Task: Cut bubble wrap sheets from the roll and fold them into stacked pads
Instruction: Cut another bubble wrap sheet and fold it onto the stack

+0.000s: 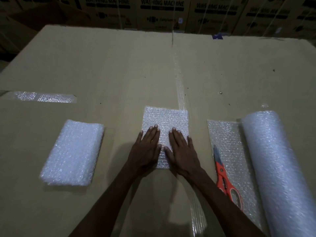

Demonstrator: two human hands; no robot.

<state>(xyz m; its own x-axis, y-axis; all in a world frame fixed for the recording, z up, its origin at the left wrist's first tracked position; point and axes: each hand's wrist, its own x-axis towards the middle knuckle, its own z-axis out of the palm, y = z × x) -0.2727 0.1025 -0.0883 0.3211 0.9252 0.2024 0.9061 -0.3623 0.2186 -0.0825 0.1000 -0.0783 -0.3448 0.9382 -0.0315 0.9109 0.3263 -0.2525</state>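
Bubble wrap lies in several forms across the cardboard tabletop [119, 65]. At the near middle sits a folded bubble wrap sheet [165, 118], and both hands press flat on its near half. The left hand [147, 149] has its fingers straight and close together, palm down on the left part of the sheet; the right hand [182, 151] lies the same way on the right part, fingers straight, thumb pointing toward the other thumb. Neither hand curls round anything.

To the left, well apart from the sheet, rests a thick stack of folded pads [73, 153], its long side running near to far. To the right lies the bubble wrap roll [277, 168], also running near to far, with a loose unrolled flap [227, 139] spread flat toward the hands. On that flap lie orange-handled scissors [225, 178], blades closed and pointing away, just beside the right forearm.

A strip of clear tape [181, 89] runs down the seam in the cardboard, passing under the far right corner of the pressed sheet. Another shiny tape strip [44, 96] lies at the far left. Beyond the far edge stand cardboard boxes [162, 12] printed "WASHING MACHINE".
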